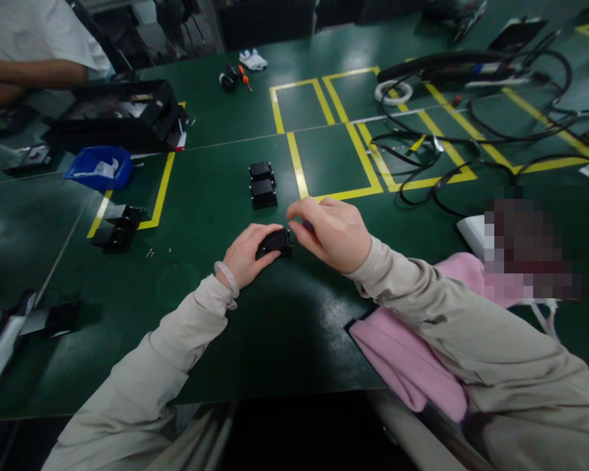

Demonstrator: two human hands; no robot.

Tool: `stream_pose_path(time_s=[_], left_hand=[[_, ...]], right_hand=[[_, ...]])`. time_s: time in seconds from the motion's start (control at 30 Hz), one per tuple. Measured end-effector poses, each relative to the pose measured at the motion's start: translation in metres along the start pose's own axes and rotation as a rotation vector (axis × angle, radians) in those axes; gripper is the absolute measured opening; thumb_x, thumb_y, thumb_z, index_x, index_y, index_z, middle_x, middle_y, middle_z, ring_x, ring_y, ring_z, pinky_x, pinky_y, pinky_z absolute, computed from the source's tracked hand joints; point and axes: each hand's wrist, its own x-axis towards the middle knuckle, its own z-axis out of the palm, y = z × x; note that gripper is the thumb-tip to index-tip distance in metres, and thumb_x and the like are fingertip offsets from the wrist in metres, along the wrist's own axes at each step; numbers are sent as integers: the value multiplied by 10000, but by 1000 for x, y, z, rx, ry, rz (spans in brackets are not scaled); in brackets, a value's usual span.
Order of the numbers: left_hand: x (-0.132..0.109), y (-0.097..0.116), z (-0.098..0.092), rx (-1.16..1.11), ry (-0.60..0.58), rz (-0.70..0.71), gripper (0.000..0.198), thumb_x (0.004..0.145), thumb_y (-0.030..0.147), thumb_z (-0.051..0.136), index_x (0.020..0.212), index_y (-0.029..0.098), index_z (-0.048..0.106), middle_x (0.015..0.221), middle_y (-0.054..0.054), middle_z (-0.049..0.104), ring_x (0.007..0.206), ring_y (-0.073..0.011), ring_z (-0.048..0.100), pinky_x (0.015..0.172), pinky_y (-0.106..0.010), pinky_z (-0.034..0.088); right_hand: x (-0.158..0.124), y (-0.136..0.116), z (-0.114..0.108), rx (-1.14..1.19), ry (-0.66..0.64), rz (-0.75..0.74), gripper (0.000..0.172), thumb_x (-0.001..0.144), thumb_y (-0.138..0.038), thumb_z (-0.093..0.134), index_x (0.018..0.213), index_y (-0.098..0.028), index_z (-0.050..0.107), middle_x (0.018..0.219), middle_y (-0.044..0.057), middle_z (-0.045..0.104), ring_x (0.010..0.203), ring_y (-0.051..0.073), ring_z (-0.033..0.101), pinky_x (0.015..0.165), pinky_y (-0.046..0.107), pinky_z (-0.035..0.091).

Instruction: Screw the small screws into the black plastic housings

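Note:
My left hand (pixel 248 255), with a pale bangle at the wrist, is closed around a small black box-shaped part (pixel 276 243) on the green table. Just right of that part, my right hand (pixel 331 232) is curled in a pinch beside its right end. Whatever its fingers hold is hidden; only a dark spot shows between them. Beyond my hands, two similar black parts (pixel 263 184) stand one behind the other, with small shiny bits at their corners. Several tiny screws (pixel 150 253) lie loose to the left.
More black parts (pixel 116 227) and a blue bin (pixel 99 168) are at left, near a black tray (pixel 122 118) and a co-worker's arm (pixel 34 73). Black cables (pixel 471 131) sprawl at right. A pink cloth (pixel 412 360) lies under my right forearm. An orange-handled tool (pixel 245 77) lies far back.

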Motion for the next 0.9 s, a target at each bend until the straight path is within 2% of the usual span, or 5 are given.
stream_pose_path(time_s=[0.13, 0.3, 0.47, 0.67, 0.9], left_hand=[[0, 1, -1, -11, -8, -12, 413, 934, 270, 615, 1329, 184, 527, 1215, -91, 631, 1142, -241, 592, 1004, -394, 489], [0, 1, -1, 1, -10, -34, 402, 930, 281, 616, 1313, 189, 537, 1210, -94, 628, 1139, -247, 591, 999, -407, 489], [0, 2, -1, -6, -17, -36, 410, 936, 286, 607, 1330, 202, 527, 1221, -88, 627, 1147, -246, 588, 1006, -408, 484], [0, 1, -1, -1, -4, -16, 399, 929, 275, 623, 1307, 181, 541, 1205, -91, 632, 1128, -237, 596, 987, -387, 496], [0, 1, -1, 12, -28, -43, 410, 937, 291, 609, 1327, 200, 524, 1220, -90, 622, 1151, -246, 585, 1010, -407, 484]], right_hand=[[0, 0, 1, 9, 19, 11, 288, 983, -231, 358, 1134, -131, 583, 784, 43, 672, 673, 161, 568, 699, 283, 371], [0, 1, 0, -10, -15, 16, 349, 1014, -380, 356, 1083, -140, 600, 711, 32, 642, 644, 172, 552, 677, 289, 361], [1, -1, -2, 14, -30, 52, 319, 982, -228, 340, 1177, -122, 570, 818, 59, 682, 697, 171, 583, 700, 286, 379], [0, 1, -2, 13, -44, 24, 340, 1010, -361, 350, 1047, -146, 612, 684, 22, 638, 615, 162, 547, 683, 284, 374], [0, 1, -3, 38, -34, 40, 340, 1005, -302, 330, 1142, -129, 589, 799, 53, 682, 672, 164, 576, 687, 282, 371]])
